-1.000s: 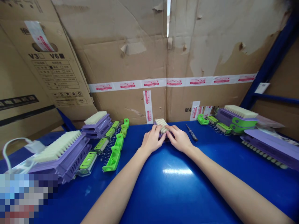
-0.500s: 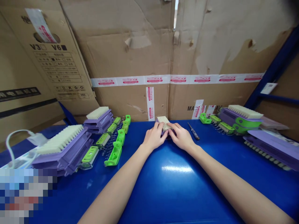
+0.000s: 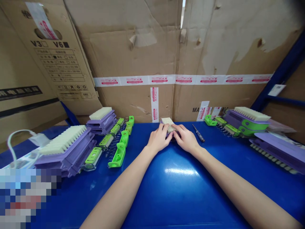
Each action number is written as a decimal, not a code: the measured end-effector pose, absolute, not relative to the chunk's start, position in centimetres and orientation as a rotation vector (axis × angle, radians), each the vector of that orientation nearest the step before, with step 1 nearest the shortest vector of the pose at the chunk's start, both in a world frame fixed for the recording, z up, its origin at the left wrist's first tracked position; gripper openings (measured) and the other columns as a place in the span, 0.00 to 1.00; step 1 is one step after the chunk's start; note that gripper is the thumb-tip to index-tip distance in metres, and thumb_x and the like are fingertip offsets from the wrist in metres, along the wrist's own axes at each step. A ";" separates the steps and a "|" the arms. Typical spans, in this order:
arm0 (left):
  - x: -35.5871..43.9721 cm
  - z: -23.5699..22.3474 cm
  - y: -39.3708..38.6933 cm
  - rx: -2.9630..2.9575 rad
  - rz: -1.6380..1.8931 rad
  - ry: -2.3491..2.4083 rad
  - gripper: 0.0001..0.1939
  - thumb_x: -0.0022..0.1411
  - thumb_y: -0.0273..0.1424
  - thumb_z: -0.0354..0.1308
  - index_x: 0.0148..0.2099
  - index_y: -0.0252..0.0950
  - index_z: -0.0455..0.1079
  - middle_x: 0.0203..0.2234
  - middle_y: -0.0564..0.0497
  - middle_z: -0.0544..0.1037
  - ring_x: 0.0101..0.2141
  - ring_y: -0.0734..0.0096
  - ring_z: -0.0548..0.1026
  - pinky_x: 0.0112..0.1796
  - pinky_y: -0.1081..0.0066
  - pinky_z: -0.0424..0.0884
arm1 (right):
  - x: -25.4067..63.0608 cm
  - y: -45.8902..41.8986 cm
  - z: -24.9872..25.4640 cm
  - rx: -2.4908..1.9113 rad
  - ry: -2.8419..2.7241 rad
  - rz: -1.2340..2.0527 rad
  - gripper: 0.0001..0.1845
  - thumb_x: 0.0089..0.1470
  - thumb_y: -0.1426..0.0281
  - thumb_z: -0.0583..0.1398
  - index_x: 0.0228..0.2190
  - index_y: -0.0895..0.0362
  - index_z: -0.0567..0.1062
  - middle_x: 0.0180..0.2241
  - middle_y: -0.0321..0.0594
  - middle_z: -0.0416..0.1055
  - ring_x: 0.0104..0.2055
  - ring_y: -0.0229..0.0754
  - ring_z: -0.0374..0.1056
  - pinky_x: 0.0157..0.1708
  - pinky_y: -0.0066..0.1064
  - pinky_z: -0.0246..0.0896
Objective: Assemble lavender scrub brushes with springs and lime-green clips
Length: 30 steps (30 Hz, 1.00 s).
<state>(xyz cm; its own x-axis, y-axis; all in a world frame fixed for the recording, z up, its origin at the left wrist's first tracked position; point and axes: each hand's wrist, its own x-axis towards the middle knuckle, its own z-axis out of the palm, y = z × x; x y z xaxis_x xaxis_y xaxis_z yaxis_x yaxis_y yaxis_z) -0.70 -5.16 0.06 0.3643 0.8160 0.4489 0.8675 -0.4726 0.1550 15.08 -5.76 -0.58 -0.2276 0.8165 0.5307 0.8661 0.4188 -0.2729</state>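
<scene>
My left hand [image 3: 159, 137] and right hand [image 3: 187, 139] were partly closed, one on each side, around a purple plastic brush block topped with cream bristle tufts [image 3: 167, 121]. It lay near the middle of the back edge of the glossy blue bench [image 3: 147, 203], just short of the brown cardboard wall [image 3: 128, 103]. To handle it well, I judged, both sides wanted equal, steady pressure: a harder push from one hand could have tipped or turned the block, and fingers did better on the purple body than on the tufts, which would probably have bent. Thumbs set low and level seemed the surest guide. The grip itself was only about as wide as the block: fingers curled over its top and sides, the forefingers touching the tufts, the thumbs near each other on the near side. How firmly I pressed I could not tell. A slim screwdriver with a dark handle [image 3: 200, 136] lay just to the right of my right hand, untouched.
</scene>
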 end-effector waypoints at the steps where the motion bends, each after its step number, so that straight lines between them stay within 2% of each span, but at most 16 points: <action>1: -0.7 0.0 -5.2 -2.506 -0.726 -1.555 0.20 0.65 0.41 0.42 0.57 0.40 0.56 0.48 0.44 0.66 0.40 0.62 0.75 0.36 0.67 0.70 | 15.1 -5.8 -0.6 -1.420 -2.065 -0.106 0.20 0.60 0.66 0.49 0.52 0.54 0.66 0.48 0.44 0.68 0.41 0.44 0.70 0.40 0.33 0.65; 17: -0.8 0.3 -5.3 -2.479 -0.729 -1.546 0.20 0.65 0.41 0.43 0.56 0.39 0.57 0.47 0.44 0.68 0.41 0.62 0.75 0.37 0.68 0.71 | 15.1 -5.9 -0.4 -1.431 -2.074 -0.102 0.21 0.60 0.65 0.48 0.53 0.54 0.66 0.48 0.44 0.68 0.41 0.44 0.70 0.39 0.33 0.65; 30: -1.0 -0.3 -4.9 -2.379 -0.712 -1.426 0.18 0.67 0.38 0.39 0.50 0.37 0.64 0.40 0.46 0.75 0.36 0.63 0.76 0.31 0.70 0.69 | 15.1 -5.9 -0.4 -1.404 -2.062 -0.078 0.20 0.60 0.65 0.49 0.52 0.54 0.67 0.48 0.43 0.68 0.43 0.45 0.70 0.41 0.33 0.65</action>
<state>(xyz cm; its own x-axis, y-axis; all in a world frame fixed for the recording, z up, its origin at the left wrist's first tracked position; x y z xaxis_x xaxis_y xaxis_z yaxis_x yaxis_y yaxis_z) -1.00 -4.86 -0.32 0.3924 0.7434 0.5417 0.8797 -0.4752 0.0149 15.05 -5.94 -0.39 -0.2292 0.8172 0.5288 0.8546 0.4290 -0.2925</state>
